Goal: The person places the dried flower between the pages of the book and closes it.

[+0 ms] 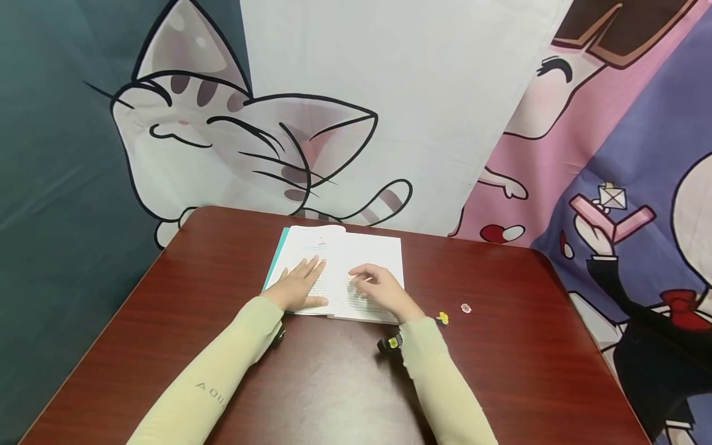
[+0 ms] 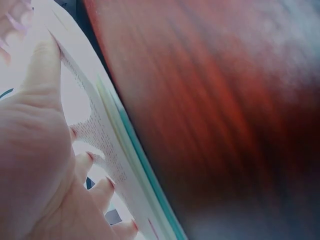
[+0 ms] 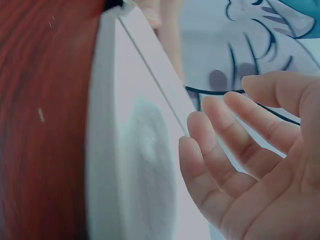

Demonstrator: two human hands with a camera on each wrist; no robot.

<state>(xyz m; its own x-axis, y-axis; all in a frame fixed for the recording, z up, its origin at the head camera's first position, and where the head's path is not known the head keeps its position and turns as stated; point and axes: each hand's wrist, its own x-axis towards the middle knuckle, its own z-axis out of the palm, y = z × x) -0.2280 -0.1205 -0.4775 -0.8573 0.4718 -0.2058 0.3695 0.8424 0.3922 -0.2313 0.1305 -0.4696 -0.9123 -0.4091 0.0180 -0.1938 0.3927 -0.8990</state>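
Observation:
An open book (image 1: 375, 250) with a teal cover edge lies on the table, its pages printed with text and a small picture at the upper left. My left hand (image 1: 297, 287) rests on the left page with fingers spread; in the left wrist view the fingers (image 2: 102, 192) reach across the printed page. Over the right page is my right hand (image 1: 381, 289), its fingers loosely bent and holding nothing. The right wrist view shows those fingers (image 3: 215, 145) relaxed, close beside the book's page (image 3: 130, 165).
To the right of the book, a small yellow piece (image 1: 442, 317) and a small pinkish flower-like piece (image 1: 466, 308) lie on the dark red wooden table (image 1: 500, 371). A cloth with cartoon drawings (image 1: 356, 55) hangs behind the table's far edge.

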